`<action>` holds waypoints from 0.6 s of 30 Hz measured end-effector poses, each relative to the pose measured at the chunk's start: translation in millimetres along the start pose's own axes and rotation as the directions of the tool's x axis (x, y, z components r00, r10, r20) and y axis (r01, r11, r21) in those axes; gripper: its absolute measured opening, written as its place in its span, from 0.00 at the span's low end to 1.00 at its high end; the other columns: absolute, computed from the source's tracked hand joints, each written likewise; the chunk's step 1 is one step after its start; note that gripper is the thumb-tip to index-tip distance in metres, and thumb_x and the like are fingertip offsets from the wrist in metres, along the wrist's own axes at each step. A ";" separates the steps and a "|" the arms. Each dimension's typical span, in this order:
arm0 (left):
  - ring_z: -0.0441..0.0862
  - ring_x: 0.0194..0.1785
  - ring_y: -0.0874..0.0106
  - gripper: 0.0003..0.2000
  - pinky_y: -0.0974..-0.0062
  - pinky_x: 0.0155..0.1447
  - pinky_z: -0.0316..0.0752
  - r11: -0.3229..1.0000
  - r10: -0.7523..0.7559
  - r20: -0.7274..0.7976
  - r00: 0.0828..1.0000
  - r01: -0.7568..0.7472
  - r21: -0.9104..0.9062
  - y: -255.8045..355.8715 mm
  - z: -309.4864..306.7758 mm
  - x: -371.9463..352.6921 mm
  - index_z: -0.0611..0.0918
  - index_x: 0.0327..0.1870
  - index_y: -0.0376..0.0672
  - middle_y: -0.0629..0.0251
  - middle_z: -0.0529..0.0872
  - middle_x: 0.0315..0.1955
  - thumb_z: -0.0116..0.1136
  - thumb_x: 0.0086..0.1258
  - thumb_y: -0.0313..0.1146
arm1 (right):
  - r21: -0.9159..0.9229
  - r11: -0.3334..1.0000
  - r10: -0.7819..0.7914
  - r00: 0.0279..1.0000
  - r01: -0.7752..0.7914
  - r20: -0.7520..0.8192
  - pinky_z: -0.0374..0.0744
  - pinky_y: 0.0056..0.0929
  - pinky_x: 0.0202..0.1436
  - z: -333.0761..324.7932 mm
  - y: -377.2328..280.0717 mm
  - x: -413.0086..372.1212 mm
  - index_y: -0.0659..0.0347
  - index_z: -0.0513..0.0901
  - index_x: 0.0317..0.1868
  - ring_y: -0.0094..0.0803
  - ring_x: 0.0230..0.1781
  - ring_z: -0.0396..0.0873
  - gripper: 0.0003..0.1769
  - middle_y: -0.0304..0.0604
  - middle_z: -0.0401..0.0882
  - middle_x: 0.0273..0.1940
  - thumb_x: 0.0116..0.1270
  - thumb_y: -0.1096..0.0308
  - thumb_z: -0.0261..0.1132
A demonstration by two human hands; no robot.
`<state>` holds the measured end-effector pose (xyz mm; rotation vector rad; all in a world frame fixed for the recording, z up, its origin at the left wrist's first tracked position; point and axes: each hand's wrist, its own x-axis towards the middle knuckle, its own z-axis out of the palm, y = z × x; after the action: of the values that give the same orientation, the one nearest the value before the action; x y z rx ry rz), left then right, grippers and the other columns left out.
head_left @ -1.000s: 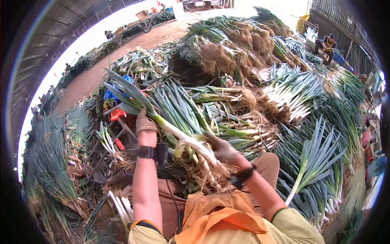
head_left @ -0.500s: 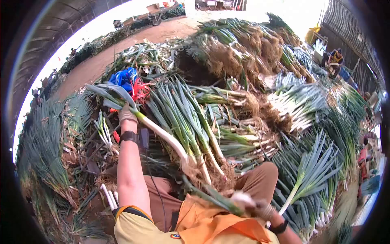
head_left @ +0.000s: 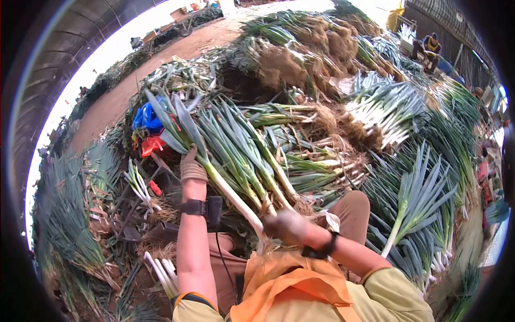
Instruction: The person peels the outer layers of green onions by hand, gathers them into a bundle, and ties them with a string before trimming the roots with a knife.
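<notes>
My gloved left hand is closed around the upper part of a leek, just below where its green leaves fan out. The leek slants from upper left down to its roots over my lap. Close to its lower end is my gloved right hand, smeared by motion, so its fingers and anything in them cannot be made out. Right beside the held leek, several untrimmed leeks lie in front of me, their roots toward my knees. An orange apron covers my lap.
A stack of leeks with brown roots rises ahead. White-stalked leeks and more leeks lie to the right. At left are a blue bag, red plastic and piled green leaves. A person sits far right.
My left hand has come lower and to the right with the leek. My right hand has moved up and left from beside my right thigh; the long green leaf near it no longer shows.
</notes>
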<state>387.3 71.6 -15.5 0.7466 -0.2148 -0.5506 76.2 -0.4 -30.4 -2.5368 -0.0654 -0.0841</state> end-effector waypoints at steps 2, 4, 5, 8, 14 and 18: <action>0.75 0.30 0.69 0.12 0.71 0.33 0.75 0.994 -0.092 -0.011 0.996 0.091 -0.061 7.7 -4.8 0.7 0.73 0.41 0.36 0.58 0.78 0.32 0.55 0.61 0.34 | 0.442 0.854 -0.246 0.962 0.274 -0.120 0.76 0.32 0.34 17.0 1.8 -47.3 0.53 0.79 0.35 0.38 0.28 0.76 0.07 0.43 0.75 0.24 0.53 0.68 0.62; 0.76 0.28 0.69 0.12 0.70 0.32 0.75 0.997 -0.074 0.003 0.997 0.074 -0.017 -6.4 -25.0 11.9 0.74 0.39 0.36 0.59 0.79 0.29 0.55 0.61 0.35 | 0.502 0.864 0.012 0.999 -0.033 0.045 0.75 0.29 0.35 4.2 6.8 -82.4 0.56 0.80 0.30 0.30 0.29 0.76 0.06 0.41 0.76 0.25 0.51 0.76 0.61; 0.76 0.27 0.68 0.12 0.70 0.31 0.75 0.996 -0.082 0.022 0.996 0.081 0.042 -9.0 -18.7 4.7 0.74 0.37 0.37 0.59 0.79 0.27 0.55 0.61 0.36 | 0.316 0.942 0.095 0.993 -0.115 0.076 0.74 0.27 0.33 -8.2 16.9 -80.6 0.56 0.80 0.29 0.28 0.28 0.75 0.07 0.42 0.75 0.25 0.51 0.78 0.60; 0.77 0.24 0.67 0.12 0.70 0.27 0.74 0.995 -0.069 -0.039 0.997 0.072 0.067 -33.2 11.7 -31.5 0.74 0.35 0.38 0.62 0.78 0.22 0.56 0.60 0.37 | 0.087 0.978 0.201 0.959 -0.187 -0.198 0.71 0.26 0.26 -29.9 57.8 -44.4 0.58 0.78 0.27 0.25 0.23 0.73 0.04 0.42 0.74 0.23 0.51 0.77 0.58; 0.77 0.26 0.71 0.16 0.76 0.31 0.74 0.936 -0.246 0.177 0.953 0.186 0.299 -38.3 64.7 -98.3 0.73 0.41 0.37 0.63 0.78 0.24 0.58 0.58 0.37 | 0.378 0.922 0.284 0.815 -0.087 -0.505 0.71 0.26 0.51 -104.7 80.5 110.0 0.60 0.71 0.52 0.30 0.51 0.71 0.20 0.48 0.73 0.50 0.56 0.74 0.57; 0.77 0.27 0.70 0.17 0.75 0.29 0.74 0.923 -0.365 0.272 0.890 0.308 0.232 -41.2 95.3 -123.7 0.72 0.43 0.36 0.62 0.78 0.27 0.60 0.57 0.33 | 0.927 0.306 0.468 0.813 0.219 -0.346 0.70 0.25 0.48 -70.9 172.5 200.7 0.58 0.72 0.48 0.29 0.43 0.71 0.16 0.38 0.74 0.46 0.64 0.59 0.50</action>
<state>231.6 58.7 25.3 0.8813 -0.4373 -0.9951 284.4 -176.8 -54.5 -1.1578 0.2782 -0.5716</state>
